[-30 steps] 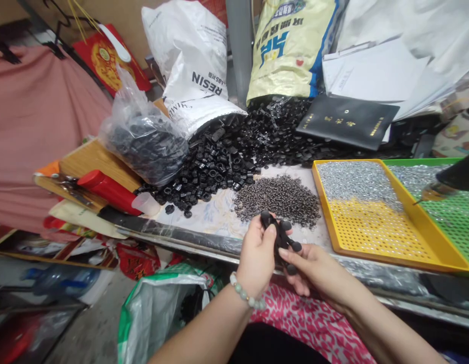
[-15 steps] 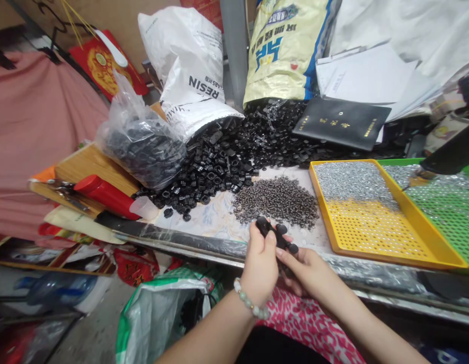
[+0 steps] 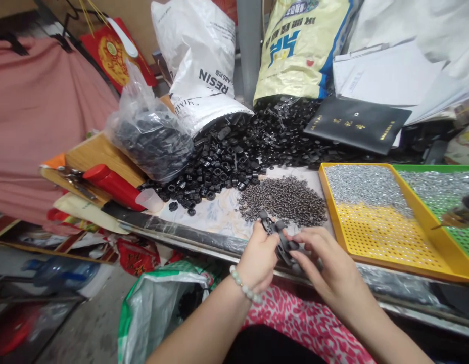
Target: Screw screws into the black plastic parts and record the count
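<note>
My left hand, with a beaded bracelet at the wrist, is closed around a black plastic part with round knobs. Over the table's front edge, the part is held tilted; the fingers hide some of it, and I cannot tell whether it is one piece or several. My right hand has thumb and fingers pinched on its right side. Just beyond the hands lies a pile of small metal pieces. Loose black plastic pieces are heaped further back.
A yellow perforated tray with small silvery pieces overlaps a green tray at right. A dark tool with a thin tip hangs over the green one. At left are a red bottle, clear cup and plastic bag.
My right hand has shifted right and its fingers have spread a little along the black part. The part has turned, showing more of its face. The hanging tool sits further right and lower.
</note>
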`<state>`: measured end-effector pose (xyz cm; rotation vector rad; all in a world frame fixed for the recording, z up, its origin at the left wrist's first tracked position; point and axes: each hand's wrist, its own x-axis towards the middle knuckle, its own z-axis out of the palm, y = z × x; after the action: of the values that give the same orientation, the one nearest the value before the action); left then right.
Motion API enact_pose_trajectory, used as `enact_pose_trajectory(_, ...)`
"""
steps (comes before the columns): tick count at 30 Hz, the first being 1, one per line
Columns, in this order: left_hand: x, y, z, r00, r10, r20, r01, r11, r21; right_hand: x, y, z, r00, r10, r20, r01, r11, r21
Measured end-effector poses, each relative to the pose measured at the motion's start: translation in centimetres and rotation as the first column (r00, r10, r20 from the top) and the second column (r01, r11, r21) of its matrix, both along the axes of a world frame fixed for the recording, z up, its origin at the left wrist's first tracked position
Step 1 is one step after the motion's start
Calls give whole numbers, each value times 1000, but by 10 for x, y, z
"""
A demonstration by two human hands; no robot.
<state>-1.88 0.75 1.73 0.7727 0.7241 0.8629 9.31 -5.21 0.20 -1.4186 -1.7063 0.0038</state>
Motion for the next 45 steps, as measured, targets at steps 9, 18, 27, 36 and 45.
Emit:
enact_pose_trajectory(9,2,2,4,991,64,114,-41,981,-191,-4,-16,-6,963,74,258,-83,996,24)
enact_pose_trajectory(18,-1,1,1,995,88,40,-85,993,-79,-12,-8,-6,953,87,291,-105,993,47)
enact_pose_trajectory(27,-10,1,-3,976,-84,-202,126,970,207,17,-1,22,951,-103,-290,29,968,-249)
enact_pose_trajectory(36,-14,-4,4,904,22,-427,231,817,529,13,19,27,954,78,-288,-187,909,-373)
enact_pose_trajectory(45,-15,-7,10,980,-134,-148,134,991,-5,7,7,14,937,-72,342,-49,942,331)
